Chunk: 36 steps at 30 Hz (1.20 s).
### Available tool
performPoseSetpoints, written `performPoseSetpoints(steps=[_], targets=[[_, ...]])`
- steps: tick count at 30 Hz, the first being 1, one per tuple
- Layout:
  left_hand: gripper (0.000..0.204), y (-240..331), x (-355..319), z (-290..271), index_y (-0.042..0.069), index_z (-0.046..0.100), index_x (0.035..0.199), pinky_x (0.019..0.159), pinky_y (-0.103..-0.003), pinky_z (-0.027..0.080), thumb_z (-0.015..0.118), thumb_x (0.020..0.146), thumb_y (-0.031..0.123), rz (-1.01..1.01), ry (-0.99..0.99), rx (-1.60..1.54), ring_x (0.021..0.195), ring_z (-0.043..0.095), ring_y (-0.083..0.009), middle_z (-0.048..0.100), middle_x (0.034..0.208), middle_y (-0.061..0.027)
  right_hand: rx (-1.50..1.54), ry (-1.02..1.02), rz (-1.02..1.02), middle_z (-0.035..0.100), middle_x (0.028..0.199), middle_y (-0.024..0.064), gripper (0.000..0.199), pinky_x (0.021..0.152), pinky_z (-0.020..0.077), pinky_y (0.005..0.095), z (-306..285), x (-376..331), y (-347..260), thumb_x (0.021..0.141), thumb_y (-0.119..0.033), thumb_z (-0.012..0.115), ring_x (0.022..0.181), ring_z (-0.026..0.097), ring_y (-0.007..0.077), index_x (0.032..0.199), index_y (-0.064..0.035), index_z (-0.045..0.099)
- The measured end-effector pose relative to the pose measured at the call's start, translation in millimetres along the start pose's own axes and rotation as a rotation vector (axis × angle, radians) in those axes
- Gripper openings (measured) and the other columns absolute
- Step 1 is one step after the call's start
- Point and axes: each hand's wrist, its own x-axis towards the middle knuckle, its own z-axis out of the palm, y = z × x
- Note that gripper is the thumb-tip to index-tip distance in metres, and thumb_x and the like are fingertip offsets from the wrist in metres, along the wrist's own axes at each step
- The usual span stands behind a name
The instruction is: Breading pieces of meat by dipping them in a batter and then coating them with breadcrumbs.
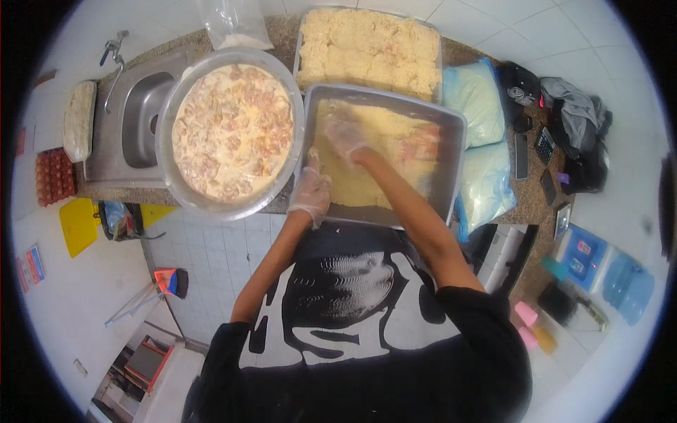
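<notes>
A deep grey tray (pixel 458 141) holds a layer of yellow breadcrumbs (pixel 360 187), with a pale pink piece of meat (pixel 421 144) partly coated at its right side. My right hand (pixel 344 134), in a clear plastic glove, reaches into the crumbs at the tray's far left. Motion blurs its fingers, and I cannot make out anything under them. At the tray's left wall, my gloved left hand (pixel 312 192) grips the rim, its fingertips dusted with crumbs. Close by on the left stands a big round metal bowl (pixel 166 141) of meat pieces in creamy batter (pixel 233 134).
Behind the tray, another tray (pixel 370 49) is filled with crumb-coated pieces. Bags of crumbs (pixel 476 102) lie at the right, near dark clothes (pixel 578 120) and a phone (pixel 549 187). A sink (pixel 144 116) and egg trays (pixel 54 176) are at the left. A clear bag (pixel 236 25) stands behind the bowl.
</notes>
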Motion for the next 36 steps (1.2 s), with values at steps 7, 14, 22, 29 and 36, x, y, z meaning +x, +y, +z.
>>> performPoseSetpoints(steps=[7,14,22,29,36], targets=[[0.055,17,-1,-10,-0.006,0.035,0.132,0.094,-0.044,0.04,0.048,0.081,0.008,0.116,0.104,-0.088,0.113,0.047,-0.0468,0.05,0.119,-0.0347,0.046,-0.837,-0.192,0.065,0.081,0.0159,0.023,0.073,0.0497,0.0396,-120,5,9,0.082,-0.026,0.053,0.081,0.063,0.0301,0.086,-0.0084,0.067],[0.053,-1,0,3,-0.007,0.037,0.13,0.098,-0.042,0.038,0.048,0.082,0.01,0.089,0.114,-0.081,0.115,0.047,-0.0468,0.049,0.12,-0.0348,0.332,-0.426,-0.133,0.063,0.074,0.0103,0.029,0.064,0.0479,0.0372,-155,-31,40,0.081,-0.034,0.062,0.068,0.06,0.0267,0.094,-0.0086,0.069],[0.057,-6,2,4,-0.011,0.035,0.131,0.101,-0.041,0.036,0.05,0.08,0.01,0.137,0.157,0.036,0.12,0.044,-0.0445,0.048,0.123,-0.0352,0.201,-0.328,-0.229,0.066,0.083,0.014,0.032,0.07,0.0495,0.04,-166,32,74,0.08,-0.038,0.065,0.075,0.062,0.0265,0.103,-0.0164,0.071],[0.061,-4,2,6,-0.01,0.032,0.134,0.105,-0.041,0.033,0.049,0.081,0.012,0.025,0.055,-0.035,0.123,0.04,-0.0455,0.043,0.126,-0.0374,0.224,-0.573,-0.286,0.062,0.112,0.0186,0.048,0.075,0.0529,0.0393,-127,203,62,0.086,-0.035,0.062,0.077,0.065,0.0239,0.127,-0.0116,0.055],[0.064,-25,5,22,-0.002,0.025,0.141,0.107,-0.04,0.032,0.05,0.087,0.019,0.023,0.009,0.014,0.128,0.038,-0.0403,0.037,0.139,-0.0275,0.286,-0.862,0.024,0.057,0.122,0.0199,0.054,0.095,0.0425,0.0388,-12,204,61,0.082,-0.035,0.064,0.112,0.054,0.0318,0.124,-0.0033,0.055]])
